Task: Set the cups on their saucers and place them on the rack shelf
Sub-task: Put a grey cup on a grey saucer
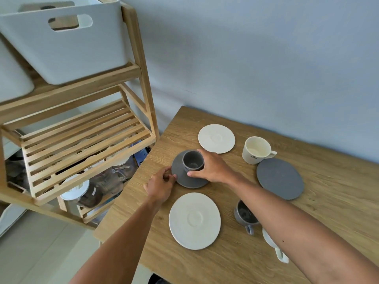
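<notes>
A grey cup [192, 160] stands on a grey saucer [180, 174] near the table's left edge. My right hand [211, 168] wraps around the cup from the right. My left hand [161, 185] pinches the saucer's left rim. A white saucer [216, 138] and a white cup [256, 152] sit farther back. Another grey saucer [280, 178] lies at the right. A large white saucer [194, 220] lies near me, with a second grey cup [245, 215] beside it, partly behind my right forearm. A white cup [274, 245] is mostly hidden under that arm.
The wooden rack stands left of the table, with a bare slatted shelf [82, 144] at table height. A white bin [67, 44] fills the shelf above. Jars with white lids [86, 191] sit on the shelf below. A grey wall backs the wooden table [328, 212].
</notes>
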